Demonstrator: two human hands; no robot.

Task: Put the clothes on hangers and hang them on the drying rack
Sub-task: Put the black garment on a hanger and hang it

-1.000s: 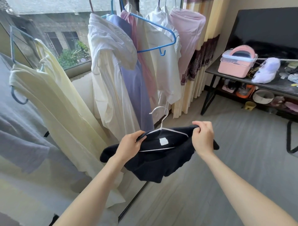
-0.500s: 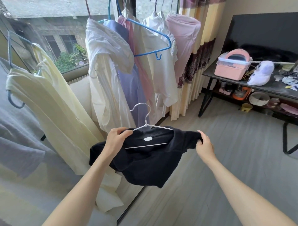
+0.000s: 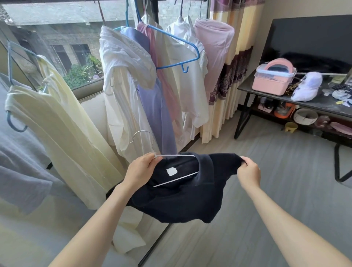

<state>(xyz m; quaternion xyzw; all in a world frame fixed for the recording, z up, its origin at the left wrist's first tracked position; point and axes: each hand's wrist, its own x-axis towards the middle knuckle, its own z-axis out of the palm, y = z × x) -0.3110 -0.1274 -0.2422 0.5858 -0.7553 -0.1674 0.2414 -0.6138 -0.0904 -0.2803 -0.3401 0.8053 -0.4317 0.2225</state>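
- Left hand (image 3: 142,169): fingers curled round the neck of a white wire hanger w/ silver hook (image 3: 172,155), gripping it just below the hook; some dark cloth is bunched under the palm.
- Right hand (image 3: 248,172): thumb & fingers pinch the far shoulder edge of a dark navy knit top (image 3: 182,202), stretching it out to the right.
- Navy top: held in mid-air between both hands, in front of the hanging clothes, not on the rack. Collar opening faces up, small white label (image 3: 171,171) visible inside. Body of the top sags below the hands.
- Hanger: partly inside the collar. Upper arm & lower bar show in the neck opening; right end is hidden under the cloth. Hook points up & left, free of any rail.
- Drying rack rail (image 3: 152,1): runs along the top edge, in front of the window. Hung on it, L to R: pale yellow shirt (image 3: 62,137), white hooded garment (image 3: 123,80), lilac dress (image 3: 154,106), pink garment, white shirt (image 3: 190,89), mauve top (image 3: 215,53).
- Blue plastic hanger (image 3: 177,51): tilted, right end low, carries the pink garment.
- Grey cloth (image 3: 21,167): far left, near the yellow shirt.
- Right side, well apart: dark table (image 3: 304,100) w/ pink plastic box (image 3: 272,80) & white fluffy item (image 3: 307,86) on top.
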